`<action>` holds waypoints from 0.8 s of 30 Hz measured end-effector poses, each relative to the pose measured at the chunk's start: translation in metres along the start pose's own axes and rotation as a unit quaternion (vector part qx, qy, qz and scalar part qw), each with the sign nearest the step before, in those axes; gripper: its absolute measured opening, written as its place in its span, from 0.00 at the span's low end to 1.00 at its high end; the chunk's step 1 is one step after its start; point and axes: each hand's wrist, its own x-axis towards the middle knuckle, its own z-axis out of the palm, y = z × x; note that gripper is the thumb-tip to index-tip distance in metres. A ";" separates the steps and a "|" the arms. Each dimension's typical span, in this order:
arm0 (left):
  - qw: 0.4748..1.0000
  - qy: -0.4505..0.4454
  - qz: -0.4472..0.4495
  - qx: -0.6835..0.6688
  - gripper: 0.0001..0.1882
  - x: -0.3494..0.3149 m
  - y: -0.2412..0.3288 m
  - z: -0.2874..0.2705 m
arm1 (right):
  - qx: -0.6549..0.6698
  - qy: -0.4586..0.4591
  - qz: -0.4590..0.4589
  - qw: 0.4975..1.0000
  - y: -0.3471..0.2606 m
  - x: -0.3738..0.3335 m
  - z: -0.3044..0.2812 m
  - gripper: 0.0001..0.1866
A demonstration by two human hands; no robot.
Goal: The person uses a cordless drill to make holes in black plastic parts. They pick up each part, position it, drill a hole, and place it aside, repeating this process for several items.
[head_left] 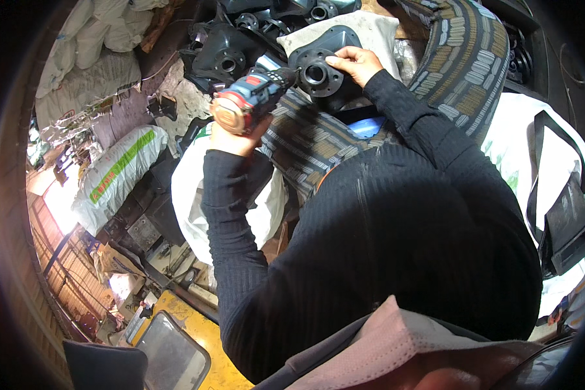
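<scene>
A blue and red cordless drill (pixel 248 99) is gripped in my left hand (pixel 238 139), its chuck turned toward the left edge of a black flanged metal part (pixel 317 77). Whether the bit touches the part I cannot tell. The part has a round flange with several holes around a central bore, on a wider dark body. My right hand (pixel 359 64) holds the flange at its upper right, thumb and fingers pinched at the rim. A pale cloth (pixel 380 26) lies behind the part.
Similar black flanged parts (pixel 226 62) are heaped at the far left of it. A patterned, padded cushion (pixel 465 58) curves around the right and beneath. White bags (pixel 120 175) lie at the left, another white bag (pixel 520 130) at the right. A yellow surface (pixel 175 305) shows lower left.
</scene>
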 end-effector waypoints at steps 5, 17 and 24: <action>0.993 -0.054 -0.086 -0.053 0.21 0.007 0.027 -0.013 | -0.033 0.005 -0.009 0.999 -0.011 -0.004 0.001 0.12; 0.977 -0.031 -0.139 -0.160 0.15 0.010 0.007 0.011 | -0.081 0.026 0.006 0.996 0.013 0.008 -0.005 0.18; 0.975 -0.039 -0.165 -0.144 0.21 0.014 0.017 0.006 | -0.063 0.041 0.013 0.997 0.017 0.009 -0.004 0.18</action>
